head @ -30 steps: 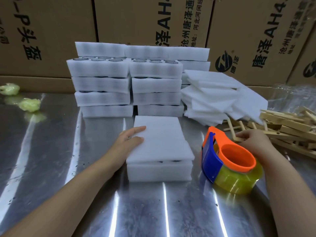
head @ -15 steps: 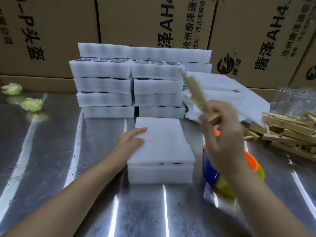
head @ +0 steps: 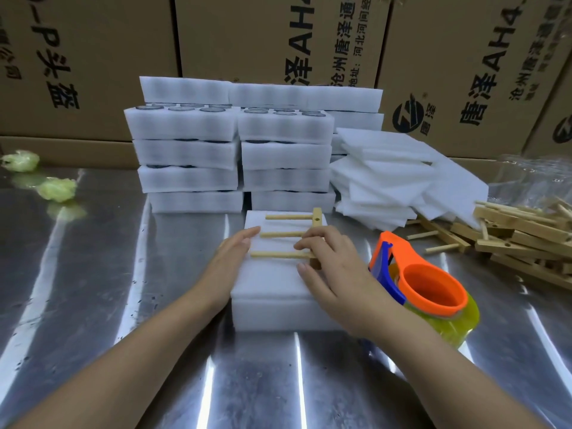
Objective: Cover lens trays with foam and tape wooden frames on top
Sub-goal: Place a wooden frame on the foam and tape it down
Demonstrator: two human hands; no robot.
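Note:
A white foam lens tray (head: pixel 278 317) stands on the metal table in front of me, covered by a white foam sheet (head: pixel 272 283). On the sheet lies a wooden frame (head: pixel 278 234): three dowels reaching left from one bar. My right hand (head: pixel 331 264) holds the bar, fingers over it and thumb at its near end. The straight fingers of my left hand (head: pixel 232 258) rest on the sheet's left edge, next to the dowel tips. An orange and blue tape dispenser (head: pixel 430 289) with yellow tape stands just right of the tray.
Stacks of filled foam trays (head: pixel 192 156) stand behind. Loose foam sheets (head: pixel 390 174) are piled at the right rear, and a heap of wooden frames (head: pixel 520 233) lies far right. Cardboard boxes (head: pixel 247 41) wall the back. Crumpled greenish wads (head: pixel 57 188) lie at the left.
My right hand took a wooden frame from the heap, carried it over and laid it on the foam sheet. My left hand has stayed on the sheet's left edge.

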